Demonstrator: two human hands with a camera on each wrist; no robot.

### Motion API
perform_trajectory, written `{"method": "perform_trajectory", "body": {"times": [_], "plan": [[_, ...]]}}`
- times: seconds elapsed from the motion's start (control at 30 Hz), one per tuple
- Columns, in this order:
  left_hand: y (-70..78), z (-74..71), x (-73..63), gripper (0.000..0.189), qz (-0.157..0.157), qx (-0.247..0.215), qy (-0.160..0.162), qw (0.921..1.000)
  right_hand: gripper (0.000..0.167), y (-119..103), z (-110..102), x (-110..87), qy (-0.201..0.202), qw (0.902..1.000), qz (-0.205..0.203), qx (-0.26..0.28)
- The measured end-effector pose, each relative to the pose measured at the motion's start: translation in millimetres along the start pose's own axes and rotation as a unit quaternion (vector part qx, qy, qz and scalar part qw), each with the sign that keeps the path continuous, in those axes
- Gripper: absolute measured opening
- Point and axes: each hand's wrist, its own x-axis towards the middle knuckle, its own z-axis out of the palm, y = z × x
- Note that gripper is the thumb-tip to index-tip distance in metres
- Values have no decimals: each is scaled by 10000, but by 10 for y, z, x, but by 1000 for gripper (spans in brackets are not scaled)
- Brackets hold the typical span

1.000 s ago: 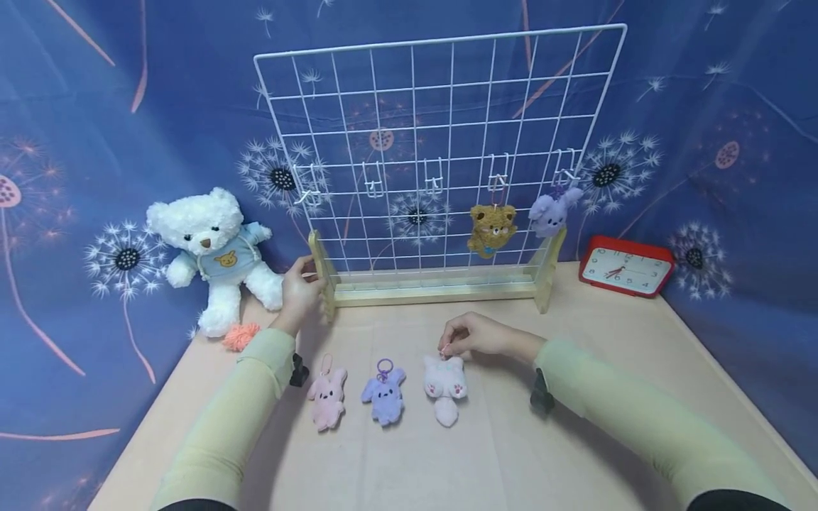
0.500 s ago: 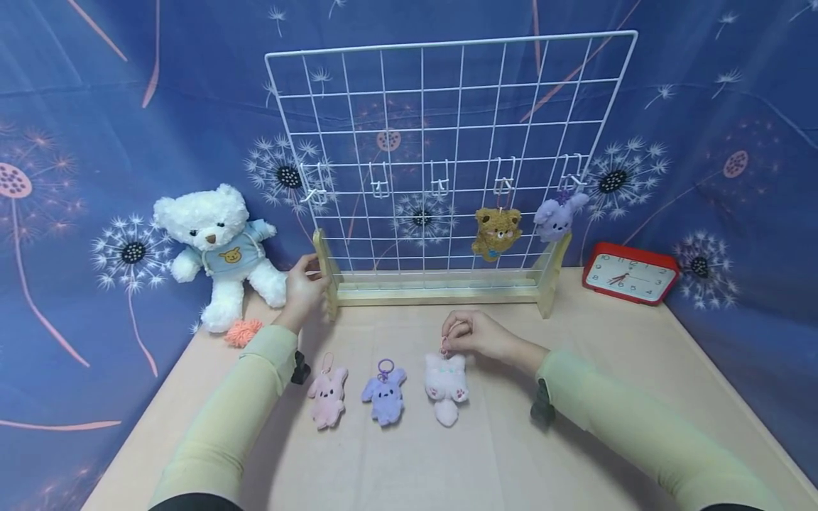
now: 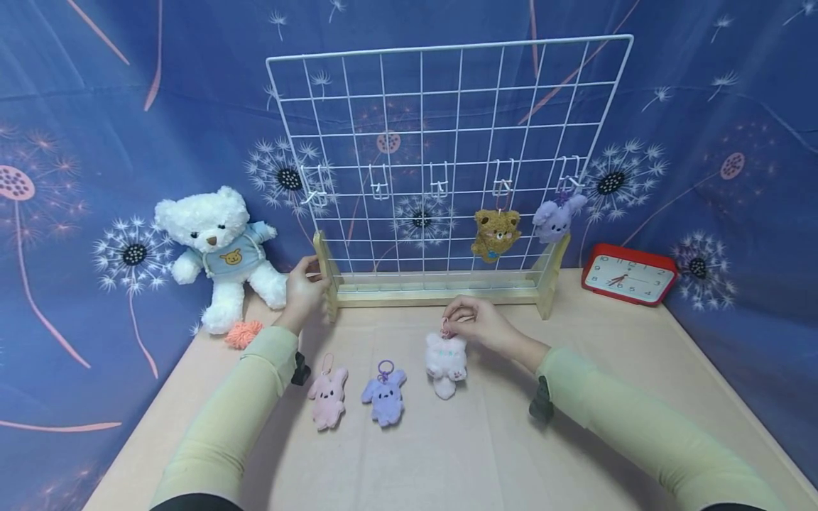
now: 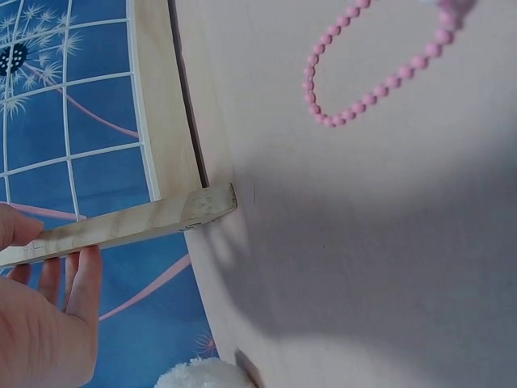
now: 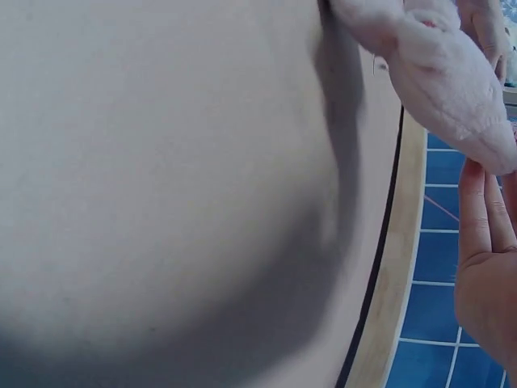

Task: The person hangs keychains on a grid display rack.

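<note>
Head view shows us the right hand [image 3: 476, 323] pinching the pink loop [image 3: 444, 325] of a white plush [image 3: 445, 358] over the desk [image 3: 543, 454], before the wire rack [image 3: 422, 50], whose wooden end [image 3: 324, 273] the left hand [image 3: 303, 292] grips; left wrist view shows us thumb [image 4: 18, 226] and fingers [image 4: 85, 279] on opposite sides of that wood, right wrist view the plush against our fingertips [image 5: 473, 171].

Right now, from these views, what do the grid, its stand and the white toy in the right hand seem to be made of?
White toy: soft plush, matt; its surface looks fuzzy, but I cannot tell the fibre.
Grid: thin, smooth white bars, probably coated metal wire, though plastic is possible.
Stand: pale wood, seemingly unpainted; grain-like streaks show in the left wrist view.
</note>
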Motion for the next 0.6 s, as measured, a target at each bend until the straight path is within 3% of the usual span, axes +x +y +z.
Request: {"method": "perform_trajectory", "body": {"times": [0.27, 0.6], "plan": [[15, 2, -9, 58, -47, 14, 7, 10000, 23, -134, -34, 49, 125, 9999, 37, -81], [2, -1, -8, 58, -104, 103, -25, 9999, 20, -441, -65, 156, 482, 9984, -282, -59]]}}
